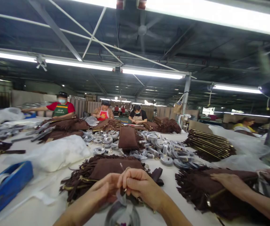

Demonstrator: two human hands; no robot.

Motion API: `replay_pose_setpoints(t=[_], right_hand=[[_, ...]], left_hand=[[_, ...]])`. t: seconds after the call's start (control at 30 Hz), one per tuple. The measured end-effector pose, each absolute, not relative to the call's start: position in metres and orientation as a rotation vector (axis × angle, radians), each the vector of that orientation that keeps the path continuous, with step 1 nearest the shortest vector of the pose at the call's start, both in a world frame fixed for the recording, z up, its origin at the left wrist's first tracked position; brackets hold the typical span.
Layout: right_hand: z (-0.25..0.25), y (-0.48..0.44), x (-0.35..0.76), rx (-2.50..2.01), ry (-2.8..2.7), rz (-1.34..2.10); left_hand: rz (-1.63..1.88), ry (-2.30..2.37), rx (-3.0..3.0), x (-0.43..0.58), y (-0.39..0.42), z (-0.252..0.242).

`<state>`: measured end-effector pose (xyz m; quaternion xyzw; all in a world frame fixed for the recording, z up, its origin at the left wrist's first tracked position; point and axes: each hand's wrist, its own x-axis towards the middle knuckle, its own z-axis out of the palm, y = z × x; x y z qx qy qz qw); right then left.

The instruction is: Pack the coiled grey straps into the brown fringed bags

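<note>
Low in the head view, my left hand and my right hand meet with fingers pinched together. A small metal piece shows between them, and a grey coiled strap in clear wrap hangs just below. The strap's upper end is hidden by my fingers. Behind my hands lies a dark brown fringed bag with a gold zipper on its left side. A black strap loop sits at its right edge.
Many coiled straps and a brown pouch lie beyond. A blue tape dispenser and white plastic are left. At right, another person's hand rests on fringed bags. Several people work across the table.
</note>
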<state>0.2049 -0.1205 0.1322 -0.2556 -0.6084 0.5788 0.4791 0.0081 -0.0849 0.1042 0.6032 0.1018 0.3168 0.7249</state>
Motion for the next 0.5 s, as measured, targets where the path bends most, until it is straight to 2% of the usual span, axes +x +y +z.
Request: replay_pose_setpoints(t=[0.2, 0.5], right_hand=[[0.147, -0.130, 0.214, -0.725, -1.646, 1.279], [0.137, -0.131, 0.217, -0.740, -1.561, 1.236]], left_hand=[[0.754, 0.201, 1.385, 0.037, -0.094, 0.116], [0.662, 0.185, 1.081, 0.057, -0.104, 0.073]])
